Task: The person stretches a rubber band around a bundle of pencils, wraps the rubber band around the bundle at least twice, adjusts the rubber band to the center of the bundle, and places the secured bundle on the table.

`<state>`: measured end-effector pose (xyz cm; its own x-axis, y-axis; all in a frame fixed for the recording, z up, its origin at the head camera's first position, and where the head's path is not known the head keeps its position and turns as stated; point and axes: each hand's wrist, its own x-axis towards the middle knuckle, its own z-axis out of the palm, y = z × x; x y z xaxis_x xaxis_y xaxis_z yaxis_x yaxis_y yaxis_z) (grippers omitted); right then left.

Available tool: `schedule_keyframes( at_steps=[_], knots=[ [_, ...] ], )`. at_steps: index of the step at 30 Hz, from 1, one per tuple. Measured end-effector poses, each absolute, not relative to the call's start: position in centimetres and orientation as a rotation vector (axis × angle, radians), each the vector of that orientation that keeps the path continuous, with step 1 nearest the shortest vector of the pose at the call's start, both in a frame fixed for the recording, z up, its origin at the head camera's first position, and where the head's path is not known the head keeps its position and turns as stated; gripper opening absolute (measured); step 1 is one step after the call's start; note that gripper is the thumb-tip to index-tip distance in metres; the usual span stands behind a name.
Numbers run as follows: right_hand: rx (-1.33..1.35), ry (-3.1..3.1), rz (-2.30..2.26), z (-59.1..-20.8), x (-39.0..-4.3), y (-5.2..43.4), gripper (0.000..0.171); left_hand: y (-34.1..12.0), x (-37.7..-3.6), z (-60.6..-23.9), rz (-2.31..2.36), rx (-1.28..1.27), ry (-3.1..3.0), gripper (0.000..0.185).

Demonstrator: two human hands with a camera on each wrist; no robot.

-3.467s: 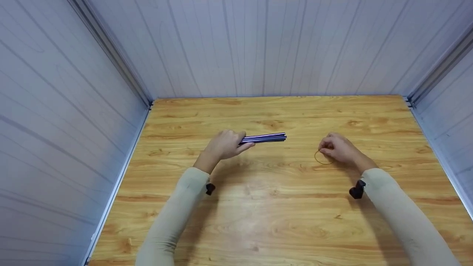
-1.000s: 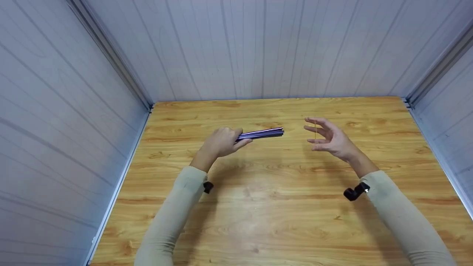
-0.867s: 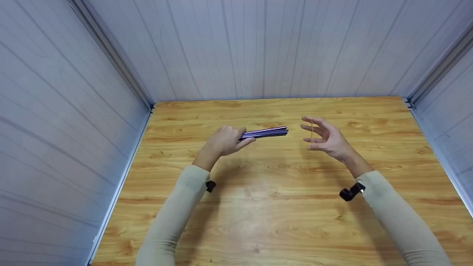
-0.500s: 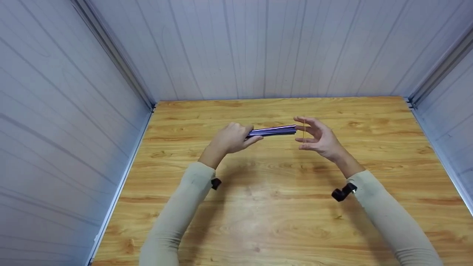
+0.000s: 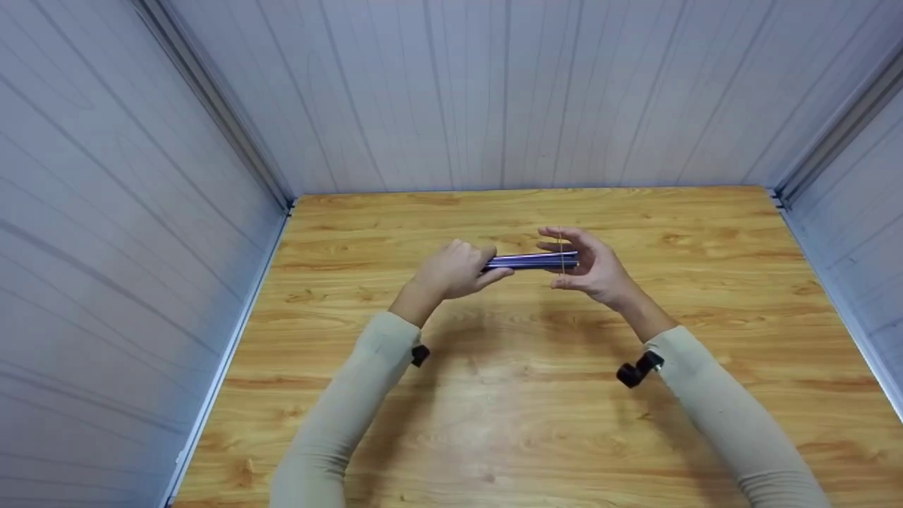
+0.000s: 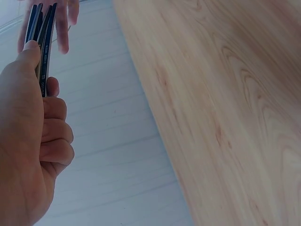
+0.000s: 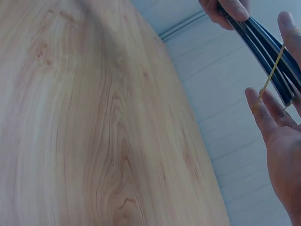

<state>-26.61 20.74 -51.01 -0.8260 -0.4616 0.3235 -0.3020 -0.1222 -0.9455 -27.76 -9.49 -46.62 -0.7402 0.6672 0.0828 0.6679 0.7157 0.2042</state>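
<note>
Hiding the pens' [image 5: 532,262] near ends, the left hand [image 5: 455,270] grips them above the tabletop [image 5: 494,395]; the right hand's [image 5: 589,271] spread fingers stretch a band [image 7: 272,75] over their tips.

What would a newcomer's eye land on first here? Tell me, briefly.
First, the two hands meeting above the middle of the wooden table: the left hand grips a bundle of dark pens held level. Next, the right hand, fingers spread, stretches a thin rubber band across the bundle's free end. Pale panelled walls close in the table on three sides.
</note>
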Motion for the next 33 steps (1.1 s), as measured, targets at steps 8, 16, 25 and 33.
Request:
schedule_keyframes(
  at_steps=[8,16,25,33],
  knots=[
    [-0.891,2.066,-2.070,-50.9,-26.5,20.0,0.078,-9.1,-27.7,-47.0,-0.382,-1.163,-2.910,0.051],
    [-0.909,2.117,-2.014,-50.6,-26.7,19.6,0.057,-9.0,-27.6,-48.0,-0.232,-1.222,-2.889,0.053],
    [-1.073,1.955,-2.083,-49.1,-26.7,19.3,0.045,-9.1,-27.4,-49.3,-0.232,-1.239,-2.979,0.052],
    [-1.181,1.849,-2.121,-48.2,-26.2,18.7,0.032,-9.1,-27.7,-49.3,-0.325,-1.136,-3.019,0.054]
  ],
)
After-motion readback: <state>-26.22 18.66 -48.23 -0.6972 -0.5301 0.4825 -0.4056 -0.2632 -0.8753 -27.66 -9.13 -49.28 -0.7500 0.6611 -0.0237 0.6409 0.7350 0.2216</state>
